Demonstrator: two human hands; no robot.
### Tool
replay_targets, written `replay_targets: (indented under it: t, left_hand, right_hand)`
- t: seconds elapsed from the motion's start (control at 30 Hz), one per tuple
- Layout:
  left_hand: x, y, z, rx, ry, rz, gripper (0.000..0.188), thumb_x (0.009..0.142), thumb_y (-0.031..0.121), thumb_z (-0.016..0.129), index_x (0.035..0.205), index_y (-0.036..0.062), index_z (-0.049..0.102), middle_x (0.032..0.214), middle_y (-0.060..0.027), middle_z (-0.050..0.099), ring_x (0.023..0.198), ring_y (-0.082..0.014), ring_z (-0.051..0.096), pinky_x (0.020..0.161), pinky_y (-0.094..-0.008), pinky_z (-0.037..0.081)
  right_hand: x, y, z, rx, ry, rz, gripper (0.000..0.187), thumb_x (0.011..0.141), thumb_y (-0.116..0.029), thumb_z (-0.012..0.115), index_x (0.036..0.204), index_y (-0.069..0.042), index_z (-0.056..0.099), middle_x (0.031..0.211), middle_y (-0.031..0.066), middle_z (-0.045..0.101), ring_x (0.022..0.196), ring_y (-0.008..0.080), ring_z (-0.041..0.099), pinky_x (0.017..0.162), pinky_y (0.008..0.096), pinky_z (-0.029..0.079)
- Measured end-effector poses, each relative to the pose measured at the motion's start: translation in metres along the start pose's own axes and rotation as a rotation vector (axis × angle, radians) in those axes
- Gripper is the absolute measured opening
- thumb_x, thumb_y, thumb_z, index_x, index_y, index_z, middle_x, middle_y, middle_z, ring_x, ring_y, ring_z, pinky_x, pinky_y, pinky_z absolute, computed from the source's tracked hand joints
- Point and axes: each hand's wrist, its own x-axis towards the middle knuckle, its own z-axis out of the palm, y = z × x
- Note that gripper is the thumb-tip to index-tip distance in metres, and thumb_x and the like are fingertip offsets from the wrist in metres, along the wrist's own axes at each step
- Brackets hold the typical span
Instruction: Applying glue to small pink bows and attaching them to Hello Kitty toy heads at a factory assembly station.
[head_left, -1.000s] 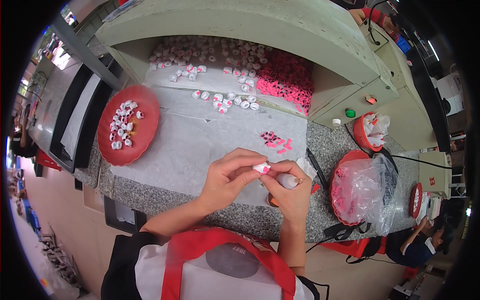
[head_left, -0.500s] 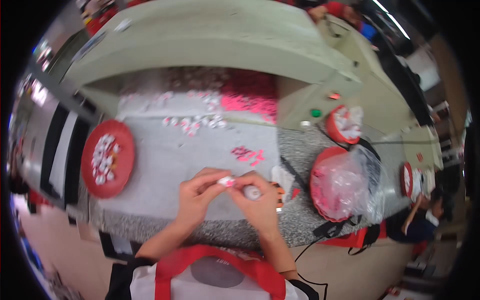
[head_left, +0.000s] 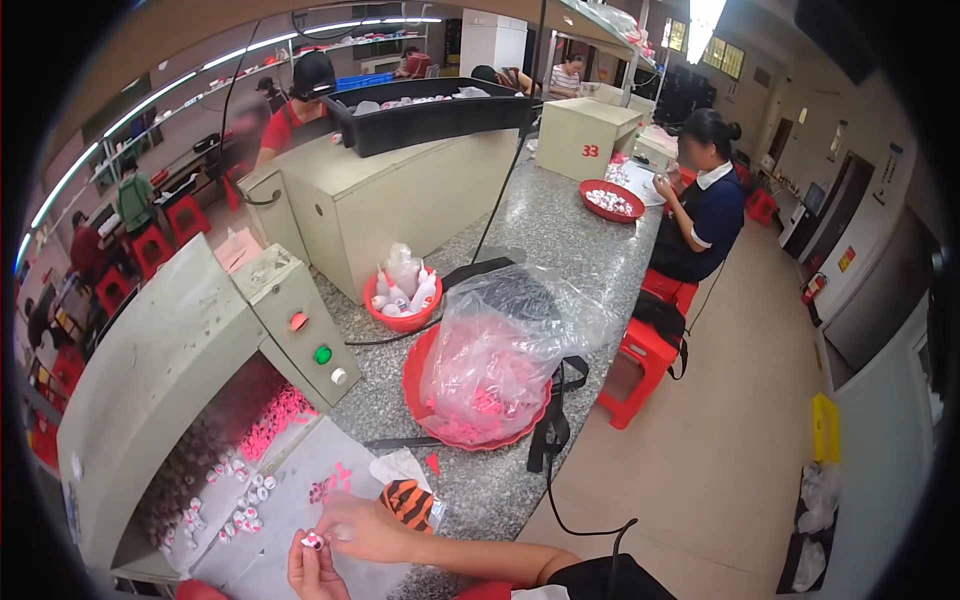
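Observation:
My left hand (head_left: 310, 571) is at the lower edge, thumb and fingers pinching a small white piece (head_left: 313, 541) with pink and dark marks. My right hand (head_left: 358, 524) is right beside it, fingertips near the piece. Its fingers are blurred, and whatever is in them is hidden. Beyond the hands, small pink pieces (head_left: 332, 483) lie on a white sheet (head_left: 272, 562). Small white-and-pink pieces (head_left: 243, 518) sit further left on the sheet. Close to my right forearm is an orange-and-black striped item (head_left: 408, 503).
A beige tunnel-like machine (head_left: 150, 385) with buttons stands at left. Right of it are a red bowl of white bottles (head_left: 403, 318) and a red basin (head_left: 418, 368) under a plastic bag (head_left: 500, 370). A person (head_left: 705, 200) sits further along the counter beside red stools (head_left: 640, 370).
The view has swung up and to the right, showing the room and other people. My hands now appear at the lower edge. The white bottle seen earlier in my right hand no longer shows.

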Motion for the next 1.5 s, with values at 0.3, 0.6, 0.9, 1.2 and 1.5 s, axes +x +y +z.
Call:
replay_targets:
  t: [0.3, 0.6, 0.9, 1.2, 1.5]
  left_hand:
    - [-0.007, 0.023, 0.016, 0.179, 0.071, -0.028, 0.027, 0.083, 0.005, 0.052, 0.108, -0.0046, 0.048, 0.093, -0.0138, 0.056, 0.082, -0.0201, 0.057, 0.074, -0.0281, 0.048]
    - [-0.004, 0.01, -0.018, 0.435, -0.058, 0.1, 0.017, 0.08, 0.002, 0.056, 0.095, -0.0053, 0.053, 0.086, -0.0111, 0.058, 0.074, -0.0158, 0.058, 0.068, -0.0249, 0.048]
    - [-0.009, 0.017, -0.011, 0.478, -0.082, 0.019, 0.013, 0.081, 0.004, 0.056, 0.091, -0.0039, 0.054, 0.082, -0.0106, 0.059, 0.07, -0.014, 0.058, 0.065, -0.0231, 0.047]
    - [-0.014, 0.019, -0.017, 0.547, -0.079, -0.06, 0.015, 0.082, 0.005, 0.055, 0.094, -0.0039, 0.055, 0.084, -0.0102, 0.06, 0.071, -0.013, 0.057, 0.065, -0.0225, 0.046]
    - [-0.023, 0.015, -0.02, 0.485, -0.066, -0.08, 0.014, 0.084, 0.004, 0.052, 0.095, -0.0041, 0.055, 0.085, -0.0102, 0.06, 0.074, -0.0136, 0.057, 0.068, -0.0237, 0.046]
  right_hand:
    - [-0.001, -0.004, 0.004, 0.305, -0.051, -0.023, 0.016, 0.075, -0.009, 0.061, 0.088, -0.002, 0.055, 0.081, 0.0053, 0.057, 0.079, 0.0157, 0.057, 0.065, 0.0285, 0.046]
    - [-0.005, -0.001, 0.012, 0.743, -0.095, 0.214, 0.016, 0.076, -0.014, 0.063, 0.084, -0.002, 0.055, 0.069, 0.0016, 0.054, 0.054, 0.0068, 0.05, 0.048, 0.0197, 0.041]
    - [-0.009, 0.0, 0.009, 0.633, -0.164, 0.387, 0.021, 0.077, -0.021, 0.063, 0.084, -0.003, 0.054, 0.071, -0.0008, 0.053, 0.052, 0.004, 0.046, 0.04, 0.018, 0.035]
    - [-0.007, -0.001, 0.011, 0.699, -0.1, 0.447, 0.02, 0.077, -0.018, 0.062, 0.086, -0.003, 0.054, 0.067, 0.0003, 0.053, 0.05, 0.0039, 0.045, 0.038, 0.0181, 0.034]
    - [-0.021, 0.002, 0.026, 0.645, -0.105, 0.493, 0.018, 0.078, -0.019, 0.061, 0.086, -0.003, 0.055, 0.068, 0.0007, 0.054, 0.051, 0.0042, 0.047, 0.037, 0.018, 0.034]
